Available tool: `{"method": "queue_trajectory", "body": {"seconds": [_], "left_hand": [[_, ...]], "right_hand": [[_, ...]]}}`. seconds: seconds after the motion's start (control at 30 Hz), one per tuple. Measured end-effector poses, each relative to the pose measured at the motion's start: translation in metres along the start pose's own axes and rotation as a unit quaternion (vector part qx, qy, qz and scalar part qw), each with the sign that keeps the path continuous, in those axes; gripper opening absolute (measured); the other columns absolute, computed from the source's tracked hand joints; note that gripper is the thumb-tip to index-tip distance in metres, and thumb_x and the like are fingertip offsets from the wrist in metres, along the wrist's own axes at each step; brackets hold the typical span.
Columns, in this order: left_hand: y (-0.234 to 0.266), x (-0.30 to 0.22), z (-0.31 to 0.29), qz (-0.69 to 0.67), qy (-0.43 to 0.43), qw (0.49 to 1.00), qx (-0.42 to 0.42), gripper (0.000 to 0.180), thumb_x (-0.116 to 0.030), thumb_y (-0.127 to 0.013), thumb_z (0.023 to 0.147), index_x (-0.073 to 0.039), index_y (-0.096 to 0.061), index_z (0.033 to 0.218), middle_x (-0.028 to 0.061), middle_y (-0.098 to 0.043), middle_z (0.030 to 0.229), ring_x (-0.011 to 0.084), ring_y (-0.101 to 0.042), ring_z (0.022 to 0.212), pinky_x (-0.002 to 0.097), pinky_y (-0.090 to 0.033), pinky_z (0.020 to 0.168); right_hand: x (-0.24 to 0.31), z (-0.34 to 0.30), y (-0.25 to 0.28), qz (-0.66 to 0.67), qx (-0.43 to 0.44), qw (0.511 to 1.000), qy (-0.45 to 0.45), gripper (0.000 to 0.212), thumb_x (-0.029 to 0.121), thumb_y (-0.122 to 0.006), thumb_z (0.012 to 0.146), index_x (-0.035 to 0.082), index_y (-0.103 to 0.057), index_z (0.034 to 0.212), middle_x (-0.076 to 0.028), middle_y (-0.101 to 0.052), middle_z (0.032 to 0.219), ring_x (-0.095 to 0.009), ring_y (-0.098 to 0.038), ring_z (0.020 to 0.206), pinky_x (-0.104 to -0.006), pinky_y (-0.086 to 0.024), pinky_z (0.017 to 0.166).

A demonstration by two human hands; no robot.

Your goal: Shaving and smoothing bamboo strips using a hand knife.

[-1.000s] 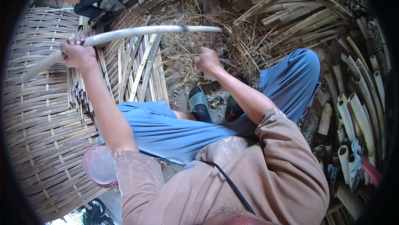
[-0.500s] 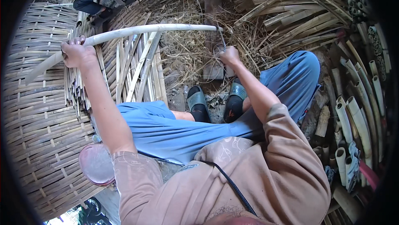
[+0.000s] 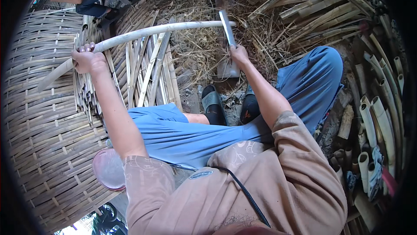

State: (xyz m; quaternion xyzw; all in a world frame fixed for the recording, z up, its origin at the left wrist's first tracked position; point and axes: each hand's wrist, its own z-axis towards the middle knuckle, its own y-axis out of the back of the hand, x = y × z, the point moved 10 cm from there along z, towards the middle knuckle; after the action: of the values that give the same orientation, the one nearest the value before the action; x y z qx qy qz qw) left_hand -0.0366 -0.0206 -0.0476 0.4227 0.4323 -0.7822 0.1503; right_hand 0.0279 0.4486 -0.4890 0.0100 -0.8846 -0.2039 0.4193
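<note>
Our left hand [image 3: 88,59] clamps the bamboo pole [image 3: 143,33] steady; our right hand [image 3: 239,55] grips the knife [image 3: 227,29], its blade meeting the pole's far end.

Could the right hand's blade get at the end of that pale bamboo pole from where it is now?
Probably yes: the right hand holds the blade raised against the bamboo pole near its end, with nothing between them.

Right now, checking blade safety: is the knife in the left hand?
No, the right hand holds the knife; the left hand grips the bamboo pole.
</note>
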Motion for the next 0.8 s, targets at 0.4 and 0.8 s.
{"method": "queue_trajectory", "body": {"seconds": [0.4, 0.8], "left_hand": [[0.015, 0.0, -0.012, 0.023, -0.002, 0.997, -0.068, 0.016, -0.006, -0.052, 0.093, -0.006, -0.036, 0.089, 0.0037, -0.041, 0.062, 0.0175, -0.039, 0.048, 0.0363, -0.037, 0.046], [0.023, 0.026, 0.007, 0.059, -0.008, 0.995, -0.08, 0.028, -0.011, -0.049, 0.097, -0.005, -0.028, 0.115, 0.0073, -0.047, 0.074, 0.0193, -0.044, 0.053, 0.0374, -0.042, 0.046]], "right_hand": [[0.028, -0.041, 0.011, 0.028, -0.086, 0.996, 0.0, 0.041, 0.037, -0.061, 0.095, -0.002, -0.07, 0.097, -0.02, -0.073, 0.089, -0.031, -0.073, 0.086, -0.0464, -0.055, 0.076], [0.043, -0.037, -0.024, 0.055, 0.043, 0.995, 0.069, 0.044, 0.04, -0.061, 0.095, -0.003, -0.07, 0.104, -0.024, -0.072, 0.091, -0.035, -0.072, 0.085, -0.0464, -0.055, 0.076]]}}
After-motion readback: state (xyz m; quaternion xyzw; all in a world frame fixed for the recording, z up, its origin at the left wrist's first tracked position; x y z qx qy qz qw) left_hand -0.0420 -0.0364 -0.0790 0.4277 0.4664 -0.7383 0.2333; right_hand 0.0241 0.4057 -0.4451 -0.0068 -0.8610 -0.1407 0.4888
